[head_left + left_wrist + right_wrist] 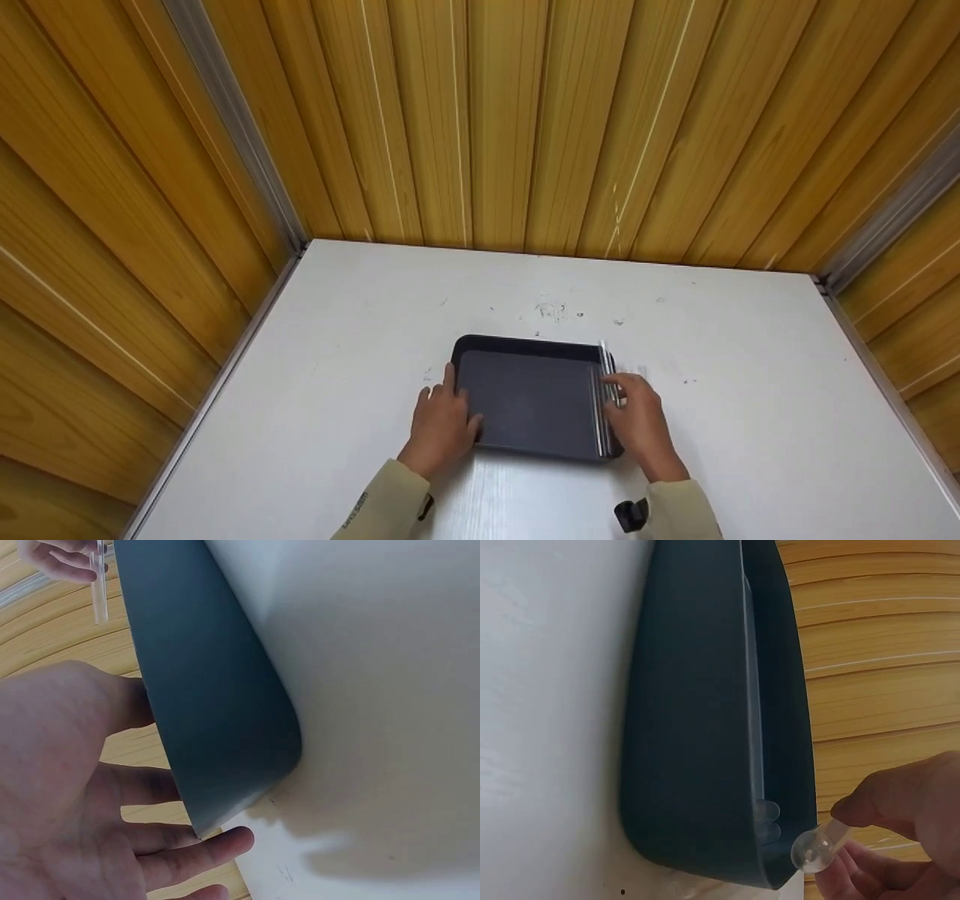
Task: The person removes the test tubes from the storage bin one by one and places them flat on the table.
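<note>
A dark grey rectangular tray [525,401] lies on the white table. My left hand [440,420] rests at its left side, spread fingers [150,785] reaching over the rim. Over the right side of the tray, my right hand [637,420] pinches a clear test tube [814,849] between thumb and fingers. This tube's rounded end shows in the right wrist view, beside the tray wall. Inside the tray, along its right wall, lie clear test tubes [598,420]; two rounded ends [767,811] show in the right wrist view.
The white table [360,322] has small dark marks behind the tray. Wood-patterned panels [495,127] stand behind the table and at both sides. Each sleeve ends near a dark wrist strap; a black device [631,516] sits at the right wrist.
</note>
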### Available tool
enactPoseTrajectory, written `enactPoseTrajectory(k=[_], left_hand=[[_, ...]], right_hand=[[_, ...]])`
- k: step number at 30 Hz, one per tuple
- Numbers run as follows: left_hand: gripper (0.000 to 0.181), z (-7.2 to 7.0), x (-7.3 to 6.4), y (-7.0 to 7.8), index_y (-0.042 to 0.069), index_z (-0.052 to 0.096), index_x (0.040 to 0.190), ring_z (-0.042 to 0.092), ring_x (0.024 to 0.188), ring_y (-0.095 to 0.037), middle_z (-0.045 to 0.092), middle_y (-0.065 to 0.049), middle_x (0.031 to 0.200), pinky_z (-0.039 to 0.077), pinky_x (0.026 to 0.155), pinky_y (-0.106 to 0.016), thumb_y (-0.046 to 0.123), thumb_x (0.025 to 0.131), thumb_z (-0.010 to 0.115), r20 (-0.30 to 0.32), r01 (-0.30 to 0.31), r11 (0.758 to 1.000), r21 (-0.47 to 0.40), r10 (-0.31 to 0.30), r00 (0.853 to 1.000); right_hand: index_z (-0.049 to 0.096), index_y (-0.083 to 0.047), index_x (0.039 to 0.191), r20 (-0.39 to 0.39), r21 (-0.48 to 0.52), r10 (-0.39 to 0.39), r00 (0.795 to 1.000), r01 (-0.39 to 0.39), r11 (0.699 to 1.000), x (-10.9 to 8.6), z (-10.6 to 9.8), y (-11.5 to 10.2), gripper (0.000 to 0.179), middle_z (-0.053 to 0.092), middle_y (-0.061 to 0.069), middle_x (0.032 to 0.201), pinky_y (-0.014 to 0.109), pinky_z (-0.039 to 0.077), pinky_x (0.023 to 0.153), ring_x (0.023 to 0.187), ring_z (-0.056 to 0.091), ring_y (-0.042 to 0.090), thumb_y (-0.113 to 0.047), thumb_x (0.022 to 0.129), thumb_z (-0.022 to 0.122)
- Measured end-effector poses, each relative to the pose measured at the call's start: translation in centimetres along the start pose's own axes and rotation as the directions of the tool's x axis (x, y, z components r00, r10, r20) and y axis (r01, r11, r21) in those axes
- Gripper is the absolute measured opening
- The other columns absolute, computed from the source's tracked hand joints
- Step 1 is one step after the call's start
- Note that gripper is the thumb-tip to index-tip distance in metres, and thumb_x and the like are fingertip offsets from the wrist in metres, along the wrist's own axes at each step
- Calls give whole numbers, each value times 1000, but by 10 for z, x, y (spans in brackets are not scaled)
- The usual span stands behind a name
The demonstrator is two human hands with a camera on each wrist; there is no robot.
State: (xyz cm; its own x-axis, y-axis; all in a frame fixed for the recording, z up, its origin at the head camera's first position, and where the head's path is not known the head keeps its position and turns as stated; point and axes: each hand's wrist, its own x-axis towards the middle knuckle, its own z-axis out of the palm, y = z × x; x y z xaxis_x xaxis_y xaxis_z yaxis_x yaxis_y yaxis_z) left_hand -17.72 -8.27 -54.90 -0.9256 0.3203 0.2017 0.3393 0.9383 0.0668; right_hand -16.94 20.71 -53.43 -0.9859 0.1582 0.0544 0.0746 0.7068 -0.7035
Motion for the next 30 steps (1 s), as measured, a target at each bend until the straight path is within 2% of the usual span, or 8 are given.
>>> enactPoseTrajectory(k=[5,13,21,30], left_hand=[[50,2,1,-1,0,68,115,65,100,-28,49,-25,141,48,91,-43,42,88,67,-1,-5,999,33,5,1000],[49,3,0,-1,0,69,115,65,101,-29,48,-26,141,48,92,-44,42,88,67,-7,-4,1000,16,4,1000],[50,4,2,-1,0,68,116,64,104,-30,46,-25,143,46,93,-44,41,88,67,25,16,1000,-13,-16,1000],[49,2,1,-1,-1,68,114,64,103,-30,46,-26,143,47,93,-45,41,88,67,16,1,1000,-10,-1,1000]], right_hand=[[63,-1,119,-24,-5,-1,1000,0,1000,0,-4,6,36,59,19,119,31,49,70,95,60,27,6,84,58],[63,0,120,-50,6,16,999,-16,1000,0,-13,13,37,58,23,122,34,51,72,98,61,31,6,84,57],[62,1,121,-64,-3,39,997,-40,999,1,-21,24,36,59,24,119,34,50,71,97,61,32,5,85,57],[60,2,123,-57,-38,76,996,-78,996,-1,-28,39,36,57,27,120,40,50,74,103,59,36,3,87,57]])
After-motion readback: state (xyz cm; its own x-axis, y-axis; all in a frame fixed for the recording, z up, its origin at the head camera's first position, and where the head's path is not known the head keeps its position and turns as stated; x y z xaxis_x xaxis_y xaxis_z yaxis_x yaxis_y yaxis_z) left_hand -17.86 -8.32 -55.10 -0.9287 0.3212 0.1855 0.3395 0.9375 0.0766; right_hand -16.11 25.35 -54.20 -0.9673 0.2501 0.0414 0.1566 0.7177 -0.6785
